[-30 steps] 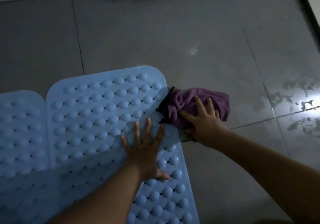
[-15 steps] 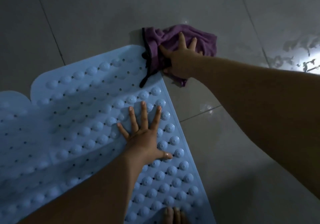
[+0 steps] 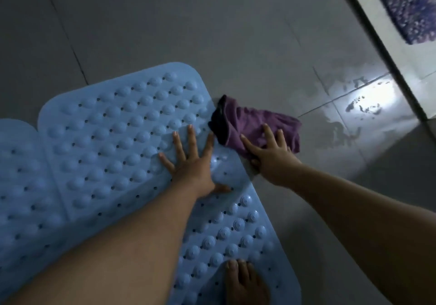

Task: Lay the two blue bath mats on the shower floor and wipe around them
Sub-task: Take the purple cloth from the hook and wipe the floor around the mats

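Observation:
Two pale blue studded bath mats lie side by side on the grey tile floor: the right mat [image 3: 122, 125] in the middle, the left mat [image 3: 18, 175] at the left edge. My left hand [image 3: 191, 163] presses flat on the right mat, fingers spread, close to its right edge. A crumpled purple cloth [image 3: 254, 120] with a dark hem lies on the tiles against that edge, near the far right corner. My right hand [image 3: 271, 156] presses down on the cloth with straight fingers.
My bare foot [image 3: 243, 283] stands on the near end of the right mat. Wet streaks and a bright reflection [image 3: 368, 97] mark the tiles at right. A dark threshold strip [image 3: 387, 52] runs diagonally at upper right, with a purple rug [image 3: 410, 5] beyond it.
My right hand has drawn the purple cloth back toward me along the mat's right edge, from beyond the far corner to beside it. My left hand stays pressed on the mat.

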